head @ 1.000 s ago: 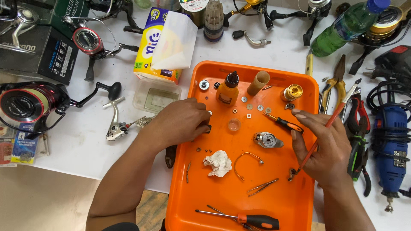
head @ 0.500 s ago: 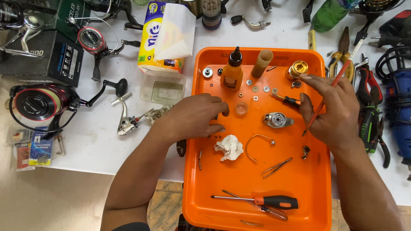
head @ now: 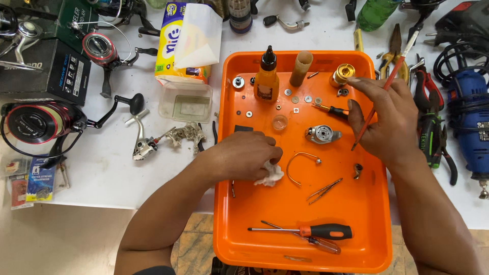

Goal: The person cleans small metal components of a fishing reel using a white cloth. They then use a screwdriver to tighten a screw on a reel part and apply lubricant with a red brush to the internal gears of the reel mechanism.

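Observation:
An orange tray lies on a white table with small reel parts in it. My left hand rests palm down in the tray's left half, its fingers on a crumpled white tissue. My right hand hovers over the tray's right side and holds a thin red stick that slants down toward the tray floor. Near that hand lie a grey metal reel part, a gold spool and a small red-handled screwdriver. A curved wire bail sits beside the tissue.
An orange bottle and a tan tube stand at the tray's back. A screwdriver and tweezers lie near its front. Fishing reels, a tissue pack and a clear box sit left; pliers and a blue rotary tool right.
My left hand has slid toward me onto the tissue. My right hand has risen toward the back of the tray with the red stick. The view has shifted so the tray sits lower.

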